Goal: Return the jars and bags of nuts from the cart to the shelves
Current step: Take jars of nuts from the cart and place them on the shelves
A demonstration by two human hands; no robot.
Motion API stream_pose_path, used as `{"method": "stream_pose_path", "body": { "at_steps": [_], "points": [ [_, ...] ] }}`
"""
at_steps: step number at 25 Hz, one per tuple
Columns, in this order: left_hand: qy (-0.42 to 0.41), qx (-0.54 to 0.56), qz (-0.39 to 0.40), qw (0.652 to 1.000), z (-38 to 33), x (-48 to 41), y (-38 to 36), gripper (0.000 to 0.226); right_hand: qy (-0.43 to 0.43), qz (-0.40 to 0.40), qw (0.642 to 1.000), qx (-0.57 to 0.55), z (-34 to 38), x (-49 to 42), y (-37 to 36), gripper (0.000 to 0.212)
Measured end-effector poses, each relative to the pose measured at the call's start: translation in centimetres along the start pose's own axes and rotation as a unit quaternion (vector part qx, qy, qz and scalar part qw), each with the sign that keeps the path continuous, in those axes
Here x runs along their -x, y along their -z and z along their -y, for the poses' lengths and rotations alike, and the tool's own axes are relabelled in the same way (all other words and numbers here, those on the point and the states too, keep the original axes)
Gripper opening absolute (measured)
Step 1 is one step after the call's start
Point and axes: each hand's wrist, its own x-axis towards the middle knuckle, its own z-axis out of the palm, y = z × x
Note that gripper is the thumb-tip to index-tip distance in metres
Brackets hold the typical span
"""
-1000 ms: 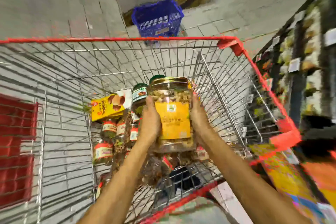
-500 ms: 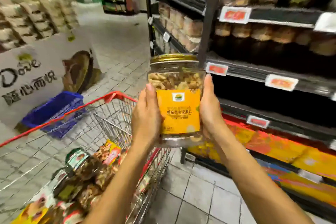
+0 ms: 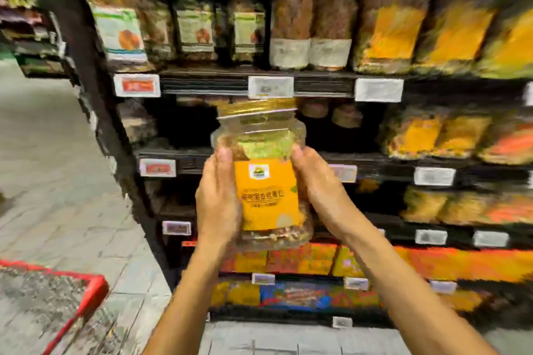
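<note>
Here left hand, right hand grip jar; orange label blurred.

Orange label on the jar: one line of Chinese chars mid-label, too smeared to read w/ certainty; small green/yellow logo at label's 12 o'clock, no legible wording. Price tags on shelf edges, at jar's 12 o'clock & elsewhere, are white/red blurs, unreadable.
</note>
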Motion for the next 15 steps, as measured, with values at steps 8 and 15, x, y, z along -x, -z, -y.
{"method": "stream_pose_path", "body": {
  "at_steps": [8, 15],
  "points": [
    [0.044, -0.025, 0.162, 0.985, 3.7, 3.1, -12.3, 0.065, -0.097, -0.196, 0.974, 0.057, -6.3, 4.3, 10.1, 0.059],
    [0.124, -0.019, 0.241, 0.962, 8.7, 8.3, -21.0, 0.026, -0.227, -0.236, 0.945, -0.023, -13.3, 7.4, 16.6, 0.04]
  ]
}}
